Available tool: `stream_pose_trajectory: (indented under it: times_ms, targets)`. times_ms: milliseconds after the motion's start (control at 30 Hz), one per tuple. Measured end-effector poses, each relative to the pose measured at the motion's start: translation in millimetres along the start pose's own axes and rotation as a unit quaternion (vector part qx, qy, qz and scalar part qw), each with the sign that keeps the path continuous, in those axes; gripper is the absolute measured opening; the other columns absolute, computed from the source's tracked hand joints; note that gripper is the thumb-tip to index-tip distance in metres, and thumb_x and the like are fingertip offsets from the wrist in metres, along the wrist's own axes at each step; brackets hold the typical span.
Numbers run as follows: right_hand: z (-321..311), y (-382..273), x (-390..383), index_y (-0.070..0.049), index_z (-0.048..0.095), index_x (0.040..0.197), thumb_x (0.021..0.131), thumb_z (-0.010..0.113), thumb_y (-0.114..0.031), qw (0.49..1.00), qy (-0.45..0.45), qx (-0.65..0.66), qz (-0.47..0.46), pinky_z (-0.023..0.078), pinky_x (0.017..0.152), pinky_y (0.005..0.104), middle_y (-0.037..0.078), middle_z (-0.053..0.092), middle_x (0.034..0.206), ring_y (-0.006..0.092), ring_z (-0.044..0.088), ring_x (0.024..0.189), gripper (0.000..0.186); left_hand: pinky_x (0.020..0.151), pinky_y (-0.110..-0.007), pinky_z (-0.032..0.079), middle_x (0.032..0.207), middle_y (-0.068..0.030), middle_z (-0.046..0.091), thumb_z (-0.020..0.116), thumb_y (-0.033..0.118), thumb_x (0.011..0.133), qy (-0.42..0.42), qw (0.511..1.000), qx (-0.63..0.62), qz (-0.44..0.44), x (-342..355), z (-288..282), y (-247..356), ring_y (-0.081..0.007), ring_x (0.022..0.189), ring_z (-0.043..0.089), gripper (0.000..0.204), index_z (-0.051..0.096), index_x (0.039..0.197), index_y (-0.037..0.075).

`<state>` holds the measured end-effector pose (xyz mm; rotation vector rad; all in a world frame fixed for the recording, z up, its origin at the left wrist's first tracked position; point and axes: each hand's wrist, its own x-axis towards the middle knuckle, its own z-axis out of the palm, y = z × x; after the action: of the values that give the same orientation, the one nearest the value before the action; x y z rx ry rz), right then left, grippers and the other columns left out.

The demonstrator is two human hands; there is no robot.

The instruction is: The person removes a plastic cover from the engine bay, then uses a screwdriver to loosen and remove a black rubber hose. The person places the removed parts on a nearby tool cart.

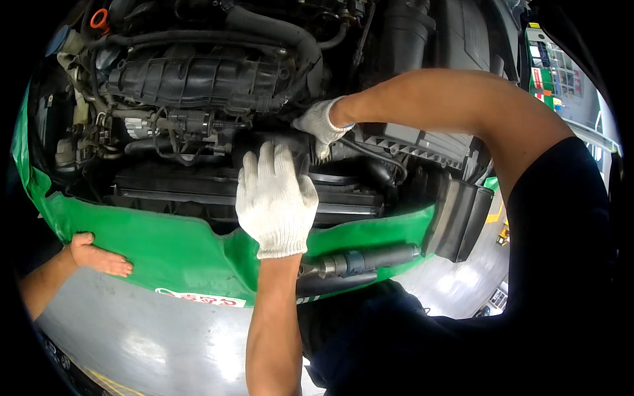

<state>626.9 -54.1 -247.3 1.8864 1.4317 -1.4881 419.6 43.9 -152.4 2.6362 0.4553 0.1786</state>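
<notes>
My left hand (277, 201), in a white knitted glove, lies flat with its fingers stretched out at the front of an engine bay. Its fingertips rest against a black plastic part (264, 140) below the ribbed black intake manifold (198, 82). Reaching in from the right, my right hand (321, 127) wears a matching glove. Its thumb points down beside the right end of that black part, and its fingers curl behind and are partly hidden. A dark hose (373, 152) runs just right of my right hand. Under my left palm passes the long black radiator top (178, 188).
A green protective cover (158, 237) drapes over the car's front. On it lies a grey ratchet-type power tool (360, 261). Another person's bare hand (99, 256) rests on the cover at left. A black duct piece (459, 218) stands at right, near the air filter housing (422, 142).
</notes>
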Motion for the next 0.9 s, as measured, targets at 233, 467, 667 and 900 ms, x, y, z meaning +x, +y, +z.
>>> stream_pose_trajectory:
  times_ms: [233,467,667,900]
  targets:
    - [-19.9,-11.2,-15.2,0.0,0.057,0.139,0.073,0.093,-0.041,1.0,-0.016,0.016,0.019,0.056,0.098,0.0469,0.024,0.072,0.118,0.0395,0.068,0.117,0.087,0.097,-0.048,0.056,0.126,-0.0122,0.07,0.077,0.009,0.068,0.027,0.999,-0.019,0.021,-1.7,6.4,-4.8,-0.0405,0.116,0.068,0.055,0.063,0.121,0.01]
    - [-5.1,5.6,0.8,0.002,0.064,0.131,0.078,0.086,-0.057,0.999,0.003,-0.033,-0.035,0.055,0.099,0.0494,0.023,0.073,0.117,0.0418,0.068,0.115,0.083,0.1,-0.048,0.055,0.128,-0.01,0.071,0.075,0.008,0.069,-0.023,0.999,-0.032,0.008,1.4,-0.7,-2.2,-0.039,0.119,0.067,0.05,0.065,0.118,0.01]
    - [-24.9,-16.3,-21.9,0.002,0.034,0.159,0.08,0.086,-0.05,0.997,-0.046,-0.054,-0.02,0.052,0.107,0.0464,0.027,0.068,0.13,0.0397,0.063,0.127,0.109,0.095,-0.047,0.056,0.118,-0.0117,0.07,0.073,0.007,0.068,0.068,0.997,-0.037,0.031,-0.8,5.7,-2.1,-0.0382,0.113,0.067,0.043,0.066,0.11,0.006]
    - [-10.3,-25.4,-15.9,0.006,0.008,0.165,0.078,0.089,-0.047,0.994,-0.035,-0.096,-0.036,0.045,0.116,0.043,0.028,0.052,0.151,0.039,0.055,0.138,0.13,0.096,-0.044,0.057,0.124,-0.0076,0.073,0.075,0.01,0.07,0.058,0.998,-0.026,0.029,-2.4,8.3,-4.7,-0.034,0.117,0.069,0.043,0.068,0.112,0.011]
